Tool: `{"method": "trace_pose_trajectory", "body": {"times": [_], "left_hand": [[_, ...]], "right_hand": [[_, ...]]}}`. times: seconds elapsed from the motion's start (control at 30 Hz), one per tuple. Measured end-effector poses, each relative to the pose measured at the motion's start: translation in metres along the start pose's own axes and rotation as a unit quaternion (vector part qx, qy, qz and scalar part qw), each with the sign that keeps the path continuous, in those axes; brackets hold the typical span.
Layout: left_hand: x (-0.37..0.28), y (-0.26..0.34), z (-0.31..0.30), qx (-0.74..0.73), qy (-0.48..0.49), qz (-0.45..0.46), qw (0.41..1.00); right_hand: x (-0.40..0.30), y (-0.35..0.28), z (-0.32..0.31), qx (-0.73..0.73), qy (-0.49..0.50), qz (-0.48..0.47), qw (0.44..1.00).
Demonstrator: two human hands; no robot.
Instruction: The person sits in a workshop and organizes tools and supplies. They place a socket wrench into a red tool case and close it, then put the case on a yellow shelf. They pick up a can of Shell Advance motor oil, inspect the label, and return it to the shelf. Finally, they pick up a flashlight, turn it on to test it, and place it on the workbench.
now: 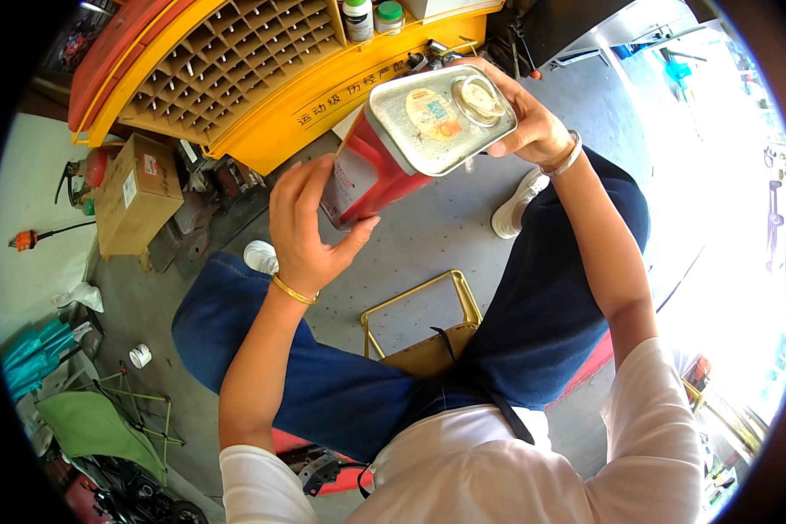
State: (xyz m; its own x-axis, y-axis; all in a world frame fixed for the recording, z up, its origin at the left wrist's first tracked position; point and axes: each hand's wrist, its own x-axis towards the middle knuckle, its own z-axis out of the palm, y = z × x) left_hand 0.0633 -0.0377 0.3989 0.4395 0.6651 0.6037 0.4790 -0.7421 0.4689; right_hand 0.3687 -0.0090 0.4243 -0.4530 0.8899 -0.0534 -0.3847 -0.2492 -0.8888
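Observation:
A rectangular metal can [383, 167] with red and silver sides is held up in front of me, tilted so its bare metal top faces the camera. On that top are a round cap [481, 99] near the right end and a worn round sticker [432, 114] bearing print. My right hand [534, 124] grips the can's far right side beside the cap; some of its fingers are hidden behind the can. Lower down, my left hand [311, 229] holds the bottom end, fingers on the left side and thumb at the near edge.
A yellow display stand [380, 75] with a cardboard divider grid [236, 59] and plastic bottles [358, 19] stands ahead. To the left are a cardboard box [137, 193], a fire extinguisher [97, 167] and a green folding chair [98, 422]. A gold metal frame [409, 293] is between my legs.

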Motion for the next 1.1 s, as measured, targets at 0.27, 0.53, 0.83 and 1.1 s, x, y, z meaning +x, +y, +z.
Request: {"method": "trace_pose_trajectory", "body": {"times": [0.27,0.53,0.83,1.1], "left_hand": [[0.009,0.001,0.005,0.015,0.035,0.022,0.999],[0.012,0.001,0.008,0.002,0.029,0.011,1.000],[0.018,0.002,0.008,-0.105,-0.021,-0.108,0.988],[0.014,-0.010,0.014,-0.215,-0.080,-0.252,0.940]], "right_hand": [[0.002,0.004,-0.011,0.022,-0.001,-0.017,1.000],[0.001,0.010,-0.019,0.030,-0.009,-0.039,0.999],[0.003,0.004,-0.005,0.013,0.012,-0.024,1.000],[0.004,0.004,0.000,0.063,0.057,0.058,0.995]]}}
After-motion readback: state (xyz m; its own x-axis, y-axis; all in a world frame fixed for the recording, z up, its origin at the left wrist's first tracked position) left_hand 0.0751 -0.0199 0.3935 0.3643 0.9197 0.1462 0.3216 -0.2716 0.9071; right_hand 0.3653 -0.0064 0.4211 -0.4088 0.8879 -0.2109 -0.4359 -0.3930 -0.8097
